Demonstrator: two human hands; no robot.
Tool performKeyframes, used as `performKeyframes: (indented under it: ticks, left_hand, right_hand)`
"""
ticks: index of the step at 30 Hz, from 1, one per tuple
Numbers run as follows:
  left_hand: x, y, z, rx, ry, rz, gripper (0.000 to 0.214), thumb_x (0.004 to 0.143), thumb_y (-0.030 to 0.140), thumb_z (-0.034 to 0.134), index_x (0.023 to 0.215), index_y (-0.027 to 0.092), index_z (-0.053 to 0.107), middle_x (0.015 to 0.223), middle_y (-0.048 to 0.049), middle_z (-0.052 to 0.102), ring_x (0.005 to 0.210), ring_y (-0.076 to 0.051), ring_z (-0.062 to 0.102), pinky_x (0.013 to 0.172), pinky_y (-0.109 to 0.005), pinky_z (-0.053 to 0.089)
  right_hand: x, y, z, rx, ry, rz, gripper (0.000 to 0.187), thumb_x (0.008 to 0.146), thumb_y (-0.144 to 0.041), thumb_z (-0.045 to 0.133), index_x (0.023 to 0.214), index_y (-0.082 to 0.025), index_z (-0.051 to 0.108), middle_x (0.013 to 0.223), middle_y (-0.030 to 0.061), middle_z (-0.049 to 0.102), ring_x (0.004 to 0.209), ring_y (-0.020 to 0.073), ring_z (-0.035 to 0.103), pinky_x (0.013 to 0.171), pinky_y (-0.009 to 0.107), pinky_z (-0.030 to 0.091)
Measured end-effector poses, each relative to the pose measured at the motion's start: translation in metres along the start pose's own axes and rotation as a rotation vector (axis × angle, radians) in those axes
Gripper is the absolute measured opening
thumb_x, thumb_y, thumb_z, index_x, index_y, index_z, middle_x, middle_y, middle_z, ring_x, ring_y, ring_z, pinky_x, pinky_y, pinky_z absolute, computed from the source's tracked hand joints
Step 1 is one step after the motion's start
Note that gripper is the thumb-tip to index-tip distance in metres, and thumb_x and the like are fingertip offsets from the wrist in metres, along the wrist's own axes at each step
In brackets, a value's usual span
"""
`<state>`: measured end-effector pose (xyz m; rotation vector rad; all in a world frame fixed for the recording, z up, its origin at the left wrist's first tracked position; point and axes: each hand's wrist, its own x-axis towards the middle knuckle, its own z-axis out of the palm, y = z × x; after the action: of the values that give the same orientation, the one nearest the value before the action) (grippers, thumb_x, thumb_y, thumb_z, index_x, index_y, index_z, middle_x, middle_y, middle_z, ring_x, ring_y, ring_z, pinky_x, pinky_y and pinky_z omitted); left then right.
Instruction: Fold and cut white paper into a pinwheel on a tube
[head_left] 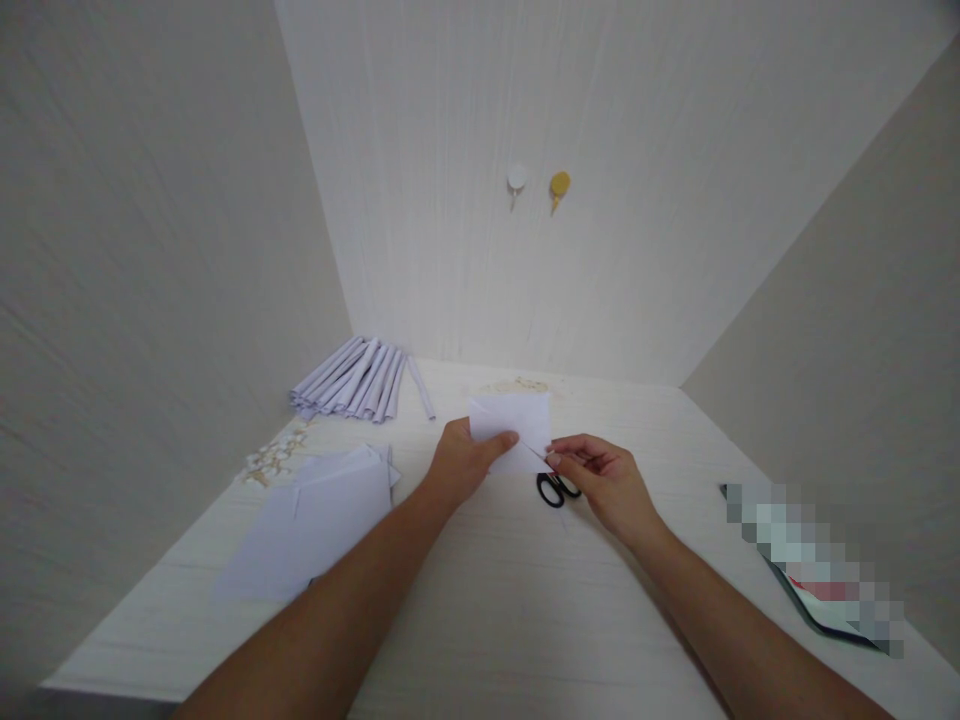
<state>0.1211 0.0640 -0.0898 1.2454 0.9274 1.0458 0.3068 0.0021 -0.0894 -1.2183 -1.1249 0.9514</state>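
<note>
A small white sheet of paper (517, 412) is held up over the table, with a diagonal line or fold across its lower half. My left hand (466, 460) grips its left side, thumb lying across the front. At the lower right corner, the thumb and fingertips of my right hand (604, 475) pinch the paper's edge. Black-handled scissors (550, 490) lie on the table just below the paper, partly covered by it and by my right hand. A bit of red shows near the pinched corner.
Many rolled paper tubes (356, 380) are piled at the back left, with one tube (421, 388) lying apart. White paper sheets (322, 520) are stacked left of my left forearm. A blurred-out flat item (825, 590) lies right. Two hooks, white (517, 178) and yellow (560, 184), hang on the wall.
</note>
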Motion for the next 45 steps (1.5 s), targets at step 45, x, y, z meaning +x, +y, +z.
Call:
performKeyframes:
  ticks: [45]
  left_hand:
    - [-0.0008, -0.0012, 0.0039, 0.068, 0.023, 0.007, 0.026, 0.070, 0.034, 0.079, 0.085, 0.013, 0.078, 0.085, -0.0103, 0.080, 0.077, -0.025, 0.074, 0.066, -0.032, 0.056]
  right_hand:
    - [0.0013, 0.0016, 0.0004, -0.071, 0.028, -0.034, 0.037, 0.060, -0.051, 0.088, 0.069, -0.021, 0.068, 0.065, 0.0026, 0.072, 0.059, 0.0163, 0.062, 0.057, 0.029, 0.049]
